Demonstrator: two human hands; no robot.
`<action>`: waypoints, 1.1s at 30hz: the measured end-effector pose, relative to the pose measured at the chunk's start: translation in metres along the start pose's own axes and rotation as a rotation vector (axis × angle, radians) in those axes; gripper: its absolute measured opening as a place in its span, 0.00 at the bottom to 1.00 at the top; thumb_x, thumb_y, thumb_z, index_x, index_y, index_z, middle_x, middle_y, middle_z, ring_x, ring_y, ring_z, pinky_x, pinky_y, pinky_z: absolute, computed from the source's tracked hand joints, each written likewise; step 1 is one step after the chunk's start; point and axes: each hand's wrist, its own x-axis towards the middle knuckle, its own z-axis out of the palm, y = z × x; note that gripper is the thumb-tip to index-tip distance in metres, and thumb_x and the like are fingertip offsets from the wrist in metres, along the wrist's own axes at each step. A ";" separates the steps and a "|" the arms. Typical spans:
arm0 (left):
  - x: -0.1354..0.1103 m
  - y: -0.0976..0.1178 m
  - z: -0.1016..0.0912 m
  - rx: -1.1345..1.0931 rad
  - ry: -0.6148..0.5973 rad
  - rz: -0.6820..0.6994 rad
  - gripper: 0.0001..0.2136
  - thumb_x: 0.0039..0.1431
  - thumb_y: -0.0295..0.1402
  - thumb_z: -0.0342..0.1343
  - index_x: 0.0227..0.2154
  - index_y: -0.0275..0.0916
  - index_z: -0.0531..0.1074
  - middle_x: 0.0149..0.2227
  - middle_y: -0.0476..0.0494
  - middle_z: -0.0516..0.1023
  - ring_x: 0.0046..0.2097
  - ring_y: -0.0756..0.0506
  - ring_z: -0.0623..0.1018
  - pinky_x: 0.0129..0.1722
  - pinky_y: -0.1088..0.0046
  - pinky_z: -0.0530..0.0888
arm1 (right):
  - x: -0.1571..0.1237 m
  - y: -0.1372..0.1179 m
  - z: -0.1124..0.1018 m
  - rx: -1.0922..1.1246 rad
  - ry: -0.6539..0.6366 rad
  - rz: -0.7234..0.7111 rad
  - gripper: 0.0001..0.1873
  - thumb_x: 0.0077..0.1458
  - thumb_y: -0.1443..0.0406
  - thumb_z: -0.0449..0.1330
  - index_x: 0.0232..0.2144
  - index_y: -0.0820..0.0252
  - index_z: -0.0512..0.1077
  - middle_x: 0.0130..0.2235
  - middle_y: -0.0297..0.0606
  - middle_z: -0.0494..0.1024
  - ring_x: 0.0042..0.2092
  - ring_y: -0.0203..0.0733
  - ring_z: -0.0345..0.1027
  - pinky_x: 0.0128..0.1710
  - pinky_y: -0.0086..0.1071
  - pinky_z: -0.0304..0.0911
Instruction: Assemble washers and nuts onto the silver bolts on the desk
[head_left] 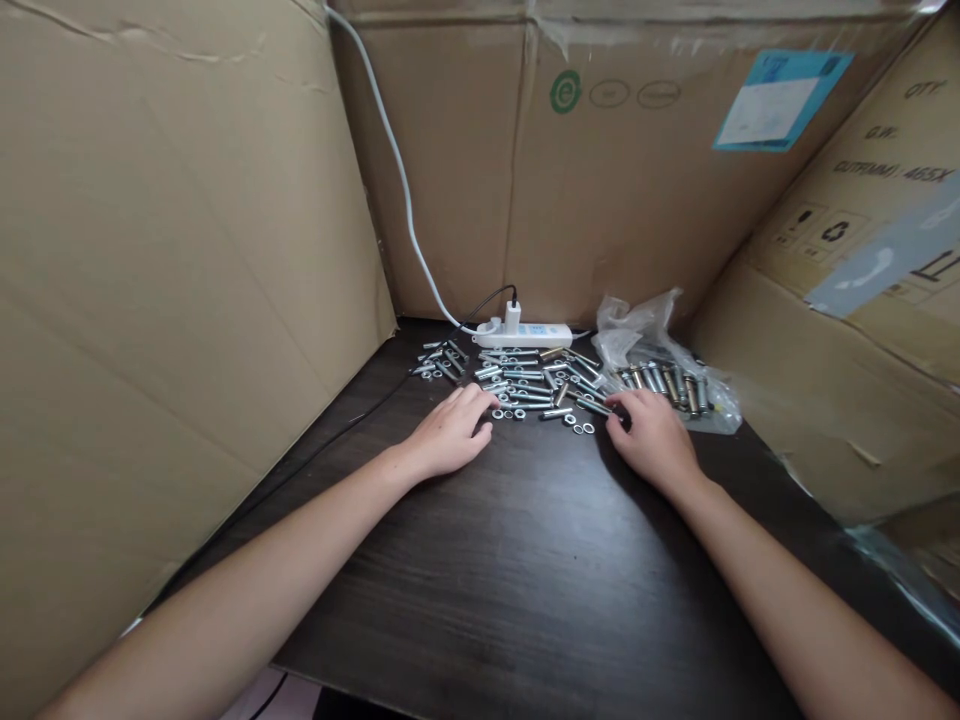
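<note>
A spread of loose metal bolts (525, 376) lies on the dark table, with nuts and washers among them. My left hand (452, 432) rests at the near left edge of this spread, thumb apart from the fingers, and its fingertips reach a few nuts (520, 414). Across from it, my right hand (651, 436) is at the right edge, loosely curved with the thumb apart. Its fingertips are close to the end of a bolt (594, 406); whether they touch it I cannot tell. Neither hand shows anything held. Two washers (588, 428) lie between the hands, nearer the right one.
Behind the bolts stands a white power strip (551, 336) with a white plug and cables. A clear plastic bag (637, 330) with more bolts sits at the right. A smaller bolt group (450, 365) lies left. Cardboard boxes (465, 180) wall three sides; a black cable (330, 438) crosses the left.
</note>
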 end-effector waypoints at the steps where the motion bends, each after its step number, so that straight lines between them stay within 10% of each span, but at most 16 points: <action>1: 0.000 0.001 0.000 0.000 -0.004 0.003 0.11 0.59 0.30 0.46 0.45 0.41 0.64 0.44 0.44 0.67 0.48 0.44 0.68 0.50 0.63 0.67 | 0.000 0.001 0.000 -0.008 -0.006 0.006 0.09 0.52 0.65 0.53 0.36 0.57 0.70 0.36 0.41 0.72 0.41 0.48 0.64 0.42 0.39 0.60; 33: -0.002 0.009 -0.005 -0.066 -0.048 -0.007 0.11 0.59 0.32 0.46 0.45 0.41 0.64 0.43 0.45 0.67 0.46 0.45 0.70 0.48 0.65 0.68 | -0.002 -0.001 -0.005 0.138 -0.149 -0.029 0.07 0.50 0.67 0.53 0.33 0.59 0.70 0.35 0.39 0.73 0.34 0.42 0.68 0.35 0.33 0.63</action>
